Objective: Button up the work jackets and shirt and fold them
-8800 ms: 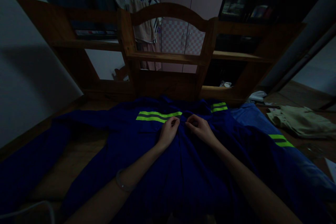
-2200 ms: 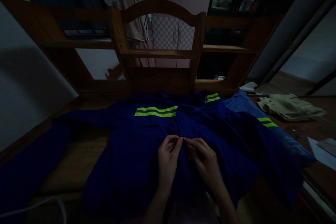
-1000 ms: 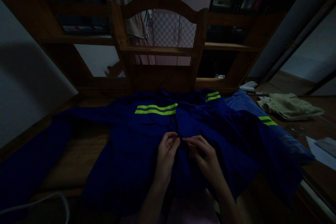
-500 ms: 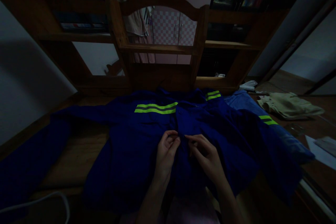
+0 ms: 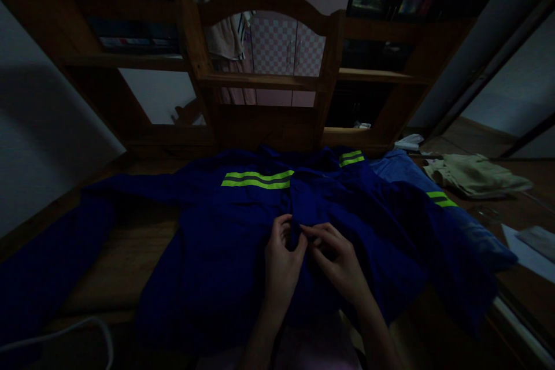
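Rising behind the wooden desk (image 5: pixel 134 254), a wooden shelf unit (image 5: pixel 266 127) is seen across the far side. On the desk, a blue work jacket (image 5: pixel 225 243) is laid out front upward, its collar toward the shelf unit and its sleeves spread to both sides. At the right, blue jeans (image 5: pixel 401 167) are partly covered by one sleeve, and beyond them a folded khaki garment (image 5: pixel 477 176) is set. Over the jacket's middle, a bit of its fabric is grasped between the thumb and curled fingers of the left hand (image 5: pixel 282 260). The right hand (image 5: pixel 338 254) is held just beside, index finger and thumb bent at the same spot; whether anything is gripped by it cannot be told. Compared with half a second ago, the left hand is shifted toward the right hand, and the gap between their fingertips is narrowed. Compared with the earliest view, both hands are placed lower along the front placket (image 5: pixel 303 202), and the reflective chest band (image 5: pixel 255 180) is left uncovered.
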